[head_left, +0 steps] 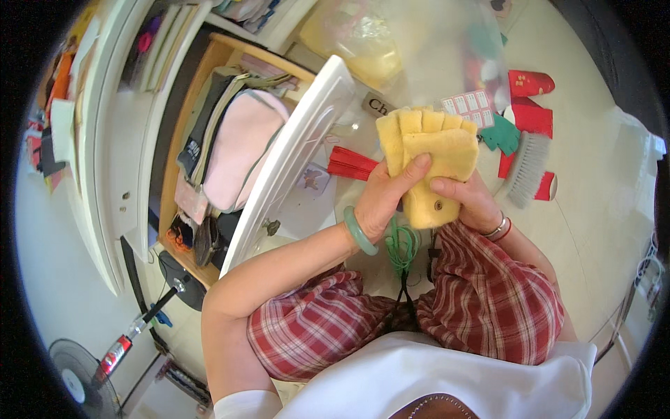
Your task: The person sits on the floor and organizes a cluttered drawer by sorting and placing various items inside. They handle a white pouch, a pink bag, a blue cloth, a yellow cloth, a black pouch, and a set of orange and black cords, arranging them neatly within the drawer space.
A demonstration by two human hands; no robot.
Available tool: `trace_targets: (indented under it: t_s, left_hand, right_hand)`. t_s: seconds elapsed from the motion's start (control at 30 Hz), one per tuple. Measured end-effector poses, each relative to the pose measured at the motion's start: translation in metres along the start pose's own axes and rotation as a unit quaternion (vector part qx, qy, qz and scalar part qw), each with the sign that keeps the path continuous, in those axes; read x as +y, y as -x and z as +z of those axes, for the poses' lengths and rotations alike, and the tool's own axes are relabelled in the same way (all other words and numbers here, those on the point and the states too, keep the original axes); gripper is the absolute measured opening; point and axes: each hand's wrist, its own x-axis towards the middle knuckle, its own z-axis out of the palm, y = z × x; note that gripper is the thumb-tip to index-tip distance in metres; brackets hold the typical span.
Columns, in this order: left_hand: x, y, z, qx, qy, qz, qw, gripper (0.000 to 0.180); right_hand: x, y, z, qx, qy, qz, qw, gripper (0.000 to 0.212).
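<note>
A pair of yellow fleece fingerless gloves [441, 155], stacked together, is held up in front of my knees. Their short finger openings point away from me, and a dark round button shows near the close end. My left hand [385, 197] grips them from the left, its thumb lying on top. From the other side my right hand [476, 202] clasps them, thumb also on the upper face; most of its fingers are hidden underneath. A green bangle circles my left wrist, and a metal bracelet with a red band circles the right one.
To the left, an open drawer [183, 140] with a white front holds a pink pouch [246, 150] and other bags. On the floor lie a red folded item [350, 163], a grey-bristled brush [528, 171], red packets and green pieces. Clear plastic bags [433, 49] stand beyond.
</note>
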Motion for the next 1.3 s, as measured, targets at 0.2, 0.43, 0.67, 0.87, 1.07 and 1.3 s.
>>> trace_targets:
  t_s: [0.2,0.43,0.67,0.87,1.07,1.3]
  left_hand:
    - [0.018,-0.005,-0.020,-0.017,0.012,0.028,0.999,0.061]
    - [0.071,0.040,-0.030,0.036,-0.033,0.375,0.926,0.094]
    - [0.140,0.155,-0.117,0.249,-0.216,0.432,0.840,0.055]
    - [0.154,0.215,-0.226,0.338,-0.212,0.277,0.874,0.056]
    - [0.140,0.205,-0.276,0.287,-0.274,0.253,0.882,0.055]
    - [0.129,0.179,-0.307,0.292,-0.279,0.233,0.885,0.052]
  right_hand:
    - [-0.023,-0.019,0.008,0.080,0.250,-0.046,0.964,0.033]
    - [-0.102,-0.051,0.077,-0.105,0.436,-0.061,0.892,0.034]
    - [-0.084,-0.119,0.239,-0.320,0.508,-0.065,0.797,0.052]
    - [0.026,-0.158,0.309,-0.373,0.404,-0.012,0.835,0.062]
    - [0.076,-0.167,0.305,-0.333,0.476,-0.057,0.812,0.076]
    - [0.065,-0.155,0.312,-0.294,0.560,-0.276,0.723,0.079]
